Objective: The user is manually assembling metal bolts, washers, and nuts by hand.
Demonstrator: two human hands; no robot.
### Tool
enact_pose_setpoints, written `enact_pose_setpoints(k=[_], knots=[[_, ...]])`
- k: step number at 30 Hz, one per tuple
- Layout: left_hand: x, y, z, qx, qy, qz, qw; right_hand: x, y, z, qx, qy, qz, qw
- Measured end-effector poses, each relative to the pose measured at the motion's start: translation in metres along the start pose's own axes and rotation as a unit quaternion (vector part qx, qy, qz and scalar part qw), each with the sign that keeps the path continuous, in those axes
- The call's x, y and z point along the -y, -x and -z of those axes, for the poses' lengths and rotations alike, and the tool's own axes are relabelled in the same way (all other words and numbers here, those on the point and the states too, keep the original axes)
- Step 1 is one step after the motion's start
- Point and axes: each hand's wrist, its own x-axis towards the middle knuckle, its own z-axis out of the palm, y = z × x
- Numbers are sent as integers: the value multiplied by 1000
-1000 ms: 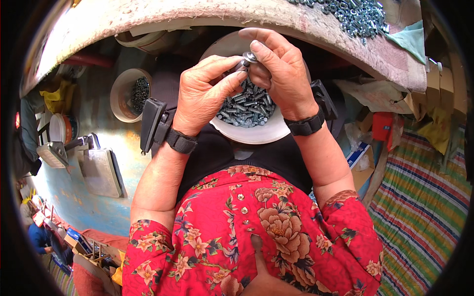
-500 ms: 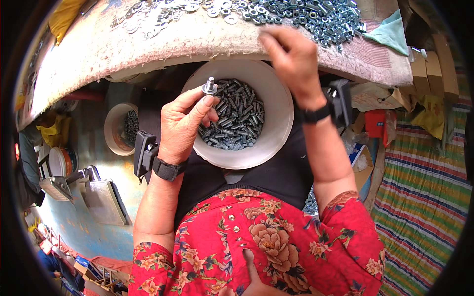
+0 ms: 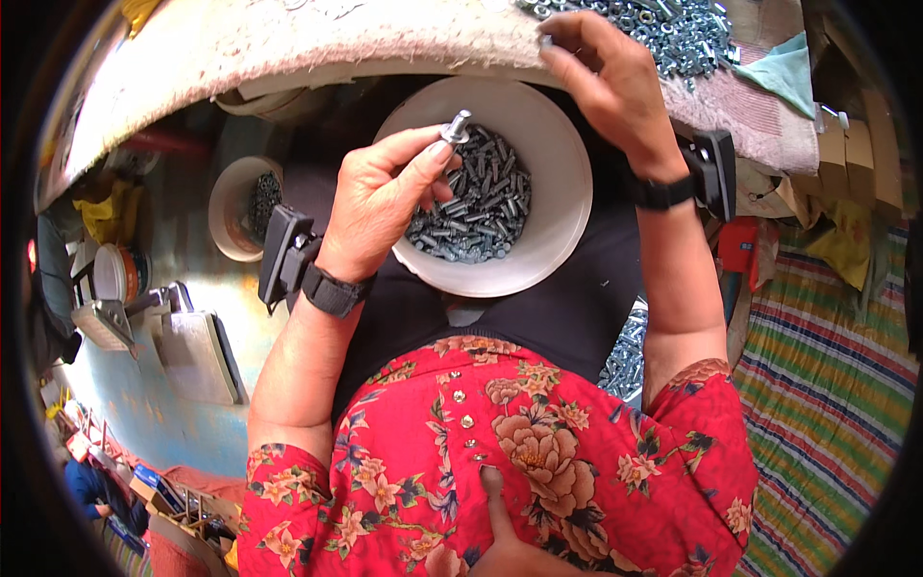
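My left hand is closed in a pinch on a metal bolt with a flat washer round it; its shank points up and tilts to the right. This hand is over the left side of a white bucket, which holds a heap of bolts between my legs. Up and to the right, my right hand is at the edge of the cloth-covered table. A small metal piece shows at its fingertips, probably a nut, but too small to be sure. Loose nuts lie just beyond that hand.
A light green cloth lies at the table's right end, near cardboard boxes. On the left stands a smaller white bucket with dark metal parts. More bolts show beside my right thigh. A striped sheet covers the right side.
My right hand, blurred before, now pinches a small metal piece near the table edge. The bolt in my left hand has tilted to the right. The whole view has shifted slightly.
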Motion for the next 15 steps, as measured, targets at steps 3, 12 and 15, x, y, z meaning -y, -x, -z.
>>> enact_pose_setpoints(k=[3, 12, 15], knots=[[-4, 1, -4, 13, -31, 1, 999, 36, 23, -7, 72, -163, 14, 984], [-10, 9, -11, 41, -90, -60, 993, 48, 43, -11, 77, -137, 74, 985], [-10, 10, -12, 39, -125, -81, 988, 54, 46, -8, 111, -166, -18, 980]])
